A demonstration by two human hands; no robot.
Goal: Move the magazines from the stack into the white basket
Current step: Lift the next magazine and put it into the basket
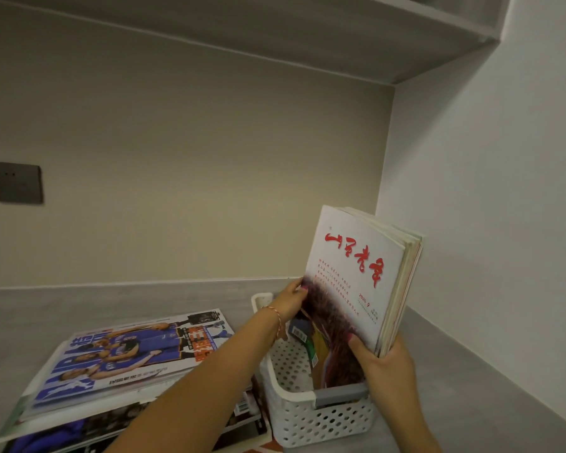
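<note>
Walls in pale beige enclose a grey matte tabletop (118, 299) beneath an overhead shelf (340, 31). Glossy magazines stack (128, 364) lies left, just beside the white perforated plastic basket (321, 416). Both hands, left hand (290, 302) and right hand (384, 364), grip a bundle of white-covered magazines (360, 276) upright, its lower end inside the basket.

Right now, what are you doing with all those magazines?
A person is standing a bunch of magazines upright in the white basket. The right hand has a grip on their lower edge, and the left hand steadies the front cover. More magazines wait in the stack lying flat to the left of the basket.
</note>
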